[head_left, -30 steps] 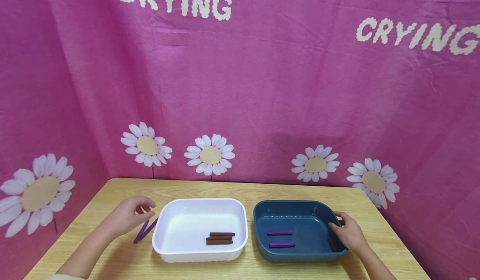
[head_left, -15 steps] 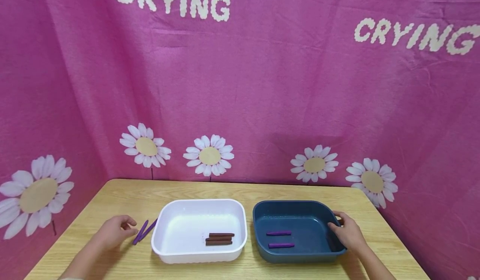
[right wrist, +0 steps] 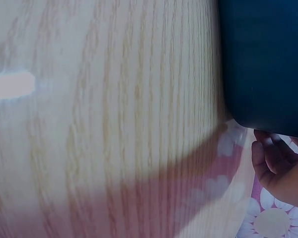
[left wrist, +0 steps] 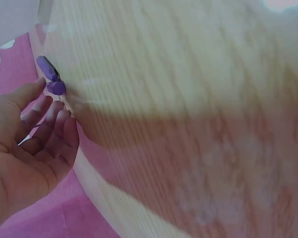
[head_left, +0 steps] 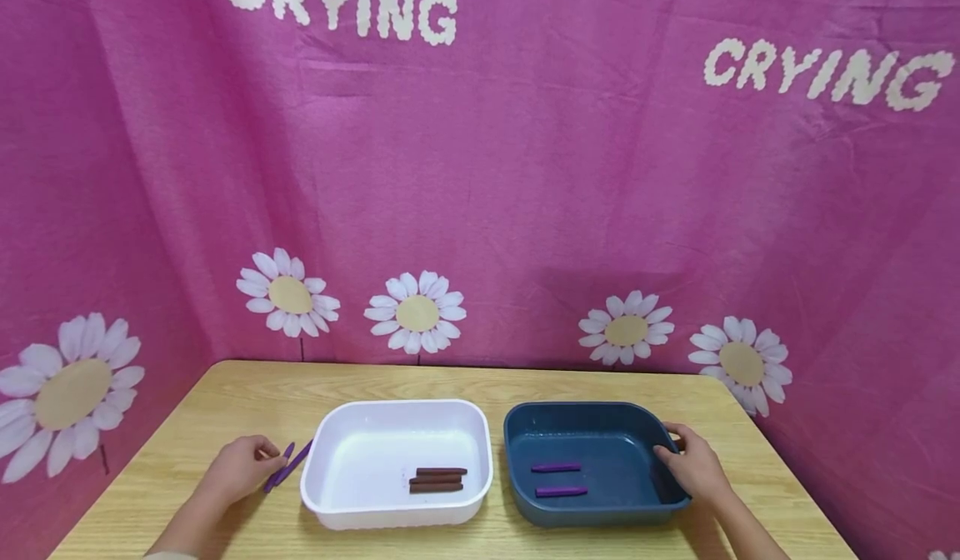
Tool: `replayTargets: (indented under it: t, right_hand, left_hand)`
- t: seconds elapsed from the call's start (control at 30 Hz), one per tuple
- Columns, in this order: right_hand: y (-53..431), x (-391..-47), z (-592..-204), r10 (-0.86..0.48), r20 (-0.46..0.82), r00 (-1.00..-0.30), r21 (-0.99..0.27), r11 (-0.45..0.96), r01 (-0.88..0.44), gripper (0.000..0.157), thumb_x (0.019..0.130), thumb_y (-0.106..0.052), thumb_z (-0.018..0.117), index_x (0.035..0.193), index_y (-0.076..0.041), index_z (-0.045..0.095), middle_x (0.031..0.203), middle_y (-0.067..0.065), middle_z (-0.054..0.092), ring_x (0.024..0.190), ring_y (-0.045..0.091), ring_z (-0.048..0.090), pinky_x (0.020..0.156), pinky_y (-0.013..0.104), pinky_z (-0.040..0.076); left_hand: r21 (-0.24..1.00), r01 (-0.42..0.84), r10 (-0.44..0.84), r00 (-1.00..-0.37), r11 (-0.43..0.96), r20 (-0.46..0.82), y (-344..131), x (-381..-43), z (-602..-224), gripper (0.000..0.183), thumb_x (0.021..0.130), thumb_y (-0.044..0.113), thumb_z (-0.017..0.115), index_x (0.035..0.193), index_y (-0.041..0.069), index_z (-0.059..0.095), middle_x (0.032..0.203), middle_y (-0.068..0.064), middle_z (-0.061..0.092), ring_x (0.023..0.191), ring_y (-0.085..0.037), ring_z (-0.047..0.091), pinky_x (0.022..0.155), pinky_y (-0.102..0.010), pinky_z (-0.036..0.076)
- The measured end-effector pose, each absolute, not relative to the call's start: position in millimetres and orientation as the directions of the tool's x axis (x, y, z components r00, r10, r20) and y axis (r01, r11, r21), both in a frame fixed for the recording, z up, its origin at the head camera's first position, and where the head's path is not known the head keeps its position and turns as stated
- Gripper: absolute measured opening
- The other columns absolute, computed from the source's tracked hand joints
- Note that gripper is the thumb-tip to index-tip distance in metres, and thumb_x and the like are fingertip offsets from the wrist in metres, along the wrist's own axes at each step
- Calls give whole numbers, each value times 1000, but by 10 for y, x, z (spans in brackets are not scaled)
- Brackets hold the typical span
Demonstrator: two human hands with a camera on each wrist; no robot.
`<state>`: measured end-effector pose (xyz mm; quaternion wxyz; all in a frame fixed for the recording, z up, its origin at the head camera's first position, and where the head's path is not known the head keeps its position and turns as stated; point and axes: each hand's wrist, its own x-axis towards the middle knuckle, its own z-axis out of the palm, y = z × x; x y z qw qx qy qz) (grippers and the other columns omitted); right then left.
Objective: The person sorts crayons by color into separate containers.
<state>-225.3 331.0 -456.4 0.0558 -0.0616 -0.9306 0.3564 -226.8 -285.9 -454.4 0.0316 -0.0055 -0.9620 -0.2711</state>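
Note:
My left hand (head_left: 238,470) is low over the table's left part, its fingertips right at two purple crayons that lie close together. One purple crayon (head_left: 272,482) is nearer the hand; the other purple crayon (head_left: 296,460) points toward the white tray (head_left: 315,500). In the left wrist view, thumb and loosely bent fingers stand apart beside the crayon ends (left wrist: 56,88). My right hand (head_left: 696,462) grips the right rim of the dark blue tray (head_left: 600,514), thumb inside and fingers outside. Two purple crayons (head_left: 561,491) lie in that tray. Several brown crayons (head_left: 437,487) lie in the white one.
Both trays stand side by side on a wooden table (head_left: 420,381), a narrow gap between them. A pink cloth (head_left: 480,168) with daisies and lettering hangs behind the table and along its sides.
My left hand first drew back and down to the left, away from above the purple crayons, then came right to them. My right hand keeps its hold on the blue tray's rim.

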Motion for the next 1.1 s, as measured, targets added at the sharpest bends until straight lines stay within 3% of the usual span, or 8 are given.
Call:
replayTargets:
  t: [0.3,0.57,0.8,1.1]
  right_hand:
    - [3290,-2241,-4546,155,67,-986,-677,732,69,45,86,-10,59,125,10,47,95,22,60,85,28,57,69,37,51]
    - [3288,-2219,-4529,143,72,-987,-669,741,59,45,86,-10,58,124,11,47,95,23,60,85,29,57,70,39,51]
    - [3290,-2235,-4537,144,76,-987,-662,748,58,45,86,-11,59,124,11,47,95,23,60,85,29,56,69,38,50]
    - [3294,-2237,-4539,148,73,-986,-662,747,63,46,86,-11,60,125,10,47,93,22,59,83,28,56,67,36,50]
  left_hand:
    - [512,6,-10,-1000,859,28,-2814,-2253,-4510,11,79,14,67,78,3,65,69,-1,60,66,-14,51,60,-29,43]
    - [459,14,18,-1000,888,-3,-2819,-2266,-4480,10,78,12,67,78,1,66,71,-2,61,68,-16,55,65,-34,47]
    - [457,51,32,-998,888,48,-2895,-2249,-4436,8,75,11,66,74,3,63,68,-2,58,66,-15,50,61,-31,43]
    - [480,102,61,-993,871,100,-2950,-2257,-4182,11,78,7,63,85,-3,64,75,-4,62,70,-15,54,64,-31,46]
